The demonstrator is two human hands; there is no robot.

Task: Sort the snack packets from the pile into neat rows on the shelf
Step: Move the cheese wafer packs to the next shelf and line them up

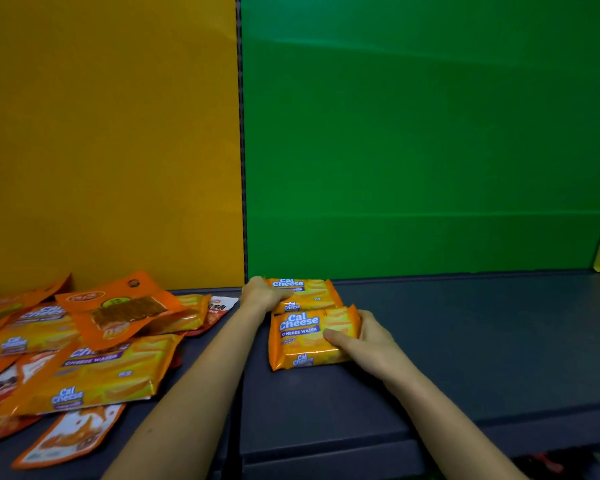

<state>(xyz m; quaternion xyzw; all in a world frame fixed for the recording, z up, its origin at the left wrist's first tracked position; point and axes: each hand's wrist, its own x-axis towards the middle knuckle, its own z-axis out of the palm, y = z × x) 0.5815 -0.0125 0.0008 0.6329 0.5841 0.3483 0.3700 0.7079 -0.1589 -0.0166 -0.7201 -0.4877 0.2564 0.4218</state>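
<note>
Two orange Cal Cheese wafer packets lie one behind the other on the dark shelf [465, 341], in front of the green back panel. My left hand [262, 294] grips the left end of the rear packet [305, 289], close to the panel. My right hand [364, 337] holds the right side of the front packet [309, 337], thumb laid across its top. A loose pile of snack packets [84, 348] covers the shelf at the left, before the yellow panel.
A dark vertical divider [241, 150] separates the yellow and green back panels. The pile holds more Cal Cheese packets, an orange pouch [125, 306] with a clear window, and red and white pouches. The shelf's front edge [326, 455] runs along the bottom.
</note>
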